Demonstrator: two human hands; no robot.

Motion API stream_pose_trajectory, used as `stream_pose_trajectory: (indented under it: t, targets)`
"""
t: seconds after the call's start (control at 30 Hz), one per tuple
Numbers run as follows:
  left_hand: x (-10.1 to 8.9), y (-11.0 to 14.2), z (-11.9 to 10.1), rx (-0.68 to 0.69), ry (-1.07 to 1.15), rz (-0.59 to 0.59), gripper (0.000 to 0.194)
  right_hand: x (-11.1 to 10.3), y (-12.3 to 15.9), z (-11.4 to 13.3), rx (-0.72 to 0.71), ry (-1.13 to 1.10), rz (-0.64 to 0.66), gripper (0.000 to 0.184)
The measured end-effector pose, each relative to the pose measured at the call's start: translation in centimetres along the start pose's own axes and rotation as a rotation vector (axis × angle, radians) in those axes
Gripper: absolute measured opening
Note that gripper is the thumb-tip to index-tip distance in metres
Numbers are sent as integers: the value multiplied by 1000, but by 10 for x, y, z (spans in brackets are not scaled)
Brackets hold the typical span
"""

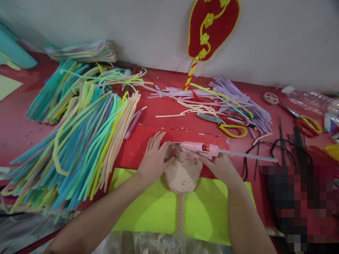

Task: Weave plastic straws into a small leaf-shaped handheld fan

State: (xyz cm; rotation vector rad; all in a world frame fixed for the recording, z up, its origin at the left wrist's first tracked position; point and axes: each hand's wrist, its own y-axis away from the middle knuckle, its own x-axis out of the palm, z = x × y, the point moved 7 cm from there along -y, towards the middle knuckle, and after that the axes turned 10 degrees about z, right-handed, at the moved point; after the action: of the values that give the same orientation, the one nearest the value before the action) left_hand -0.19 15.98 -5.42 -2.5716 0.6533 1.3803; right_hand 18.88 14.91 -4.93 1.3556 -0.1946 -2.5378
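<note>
A beige fan [182,178] made of pipe cleaners lies with its long handle toward me, small pinkish flower shapes near its top. My left hand [156,153] is at the fan's upper left edge, thumb and index finger closed on that edge while the other fingers stretch away. In my right hand [221,167] is a pink glue gun [200,148], its nozzle pointing left at the fan's top, close to my left fingertips. A clear glue stick [249,155] sticks out of the gun's back. Bright yellow-green paper [212,208] lies beneath the fan.
Bundles of colored pipe cleaners [79,141] cover the left side. Purple pipe cleaners [233,98] and scissors [233,125] lie beyond the fan. A red fan with yellow flowers [214,26] stands against the wall. More scissors [304,121], black cord and a plastic bottle [309,100] are right.
</note>
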Motion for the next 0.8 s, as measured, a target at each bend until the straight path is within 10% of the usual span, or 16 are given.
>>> stream_pose_trajectory:
  t: [0.8]
  targets:
    - [1,-1,0,-6,-8,17,30,-1,1,-5,14,92,-4,44]
